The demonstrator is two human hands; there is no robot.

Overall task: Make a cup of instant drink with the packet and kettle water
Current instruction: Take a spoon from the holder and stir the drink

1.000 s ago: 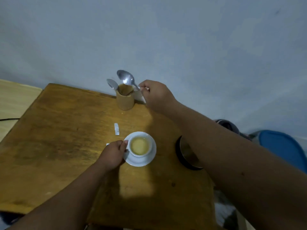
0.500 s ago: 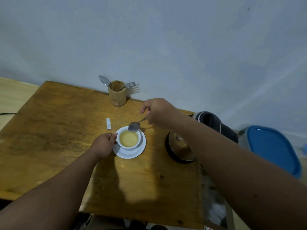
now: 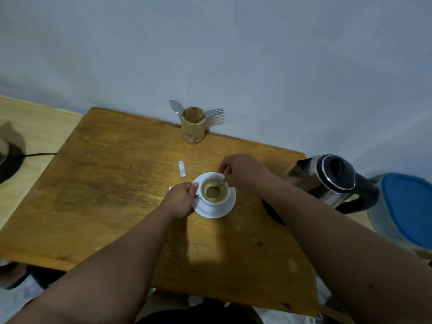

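Two hands | left hand (image 3: 179, 200) grip clamps cup (image 3: 214, 192) | right hand (image 3: 243, 172) pinches spoon (image 3: 214, 190), bowl submerged

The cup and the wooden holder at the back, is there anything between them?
In the head view, a small white paper scrap lies between the cup and the holder, slightly left; otherwise bare table.

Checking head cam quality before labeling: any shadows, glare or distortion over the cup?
Head view: dim, bluish light; arm shadows cross the table, leaving a bright patch just below the saucer. Cup and spoon stay readable. Kettle steel shows soft reflections, no blown glare. Wide-angle bending at the edges.
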